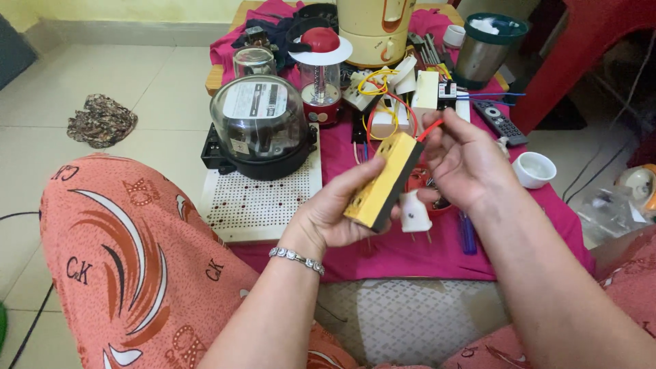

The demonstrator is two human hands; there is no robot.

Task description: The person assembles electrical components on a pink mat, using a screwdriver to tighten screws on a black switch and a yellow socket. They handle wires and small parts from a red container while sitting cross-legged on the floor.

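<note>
- Near the frame centre: left hand [328, 215], grip clamped round the lower end of a yellow socket box [383, 181] with a black side, held tilted above the tabletop [410, 253] under its magenta cloth.
- Just right of centre: right hand [468, 164], fingertips pinched together on a red wire [430, 130] at the box's upper end.
- Below the box, between the hands: white plug [415, 213] with its pins pointing down; cannot tell whether held or lying on the cloth.
- Left of centre: round electricity meter [258, 126] under a clear dome, standing on a white perforated board [263, 205].
- Top centre: red-capped lantern [320, 68] with a clear body; behind it a cream appliance [376, 24].
- Upper right: steel jar [486, 48] with a dark green rim, something white inside.
- Right of the hands: small white cup [534, 169], contents not clear; grey remote control [500, 121] above it.
- Upper left: patterned rag [101, 119] on the tiled floor.
</note>
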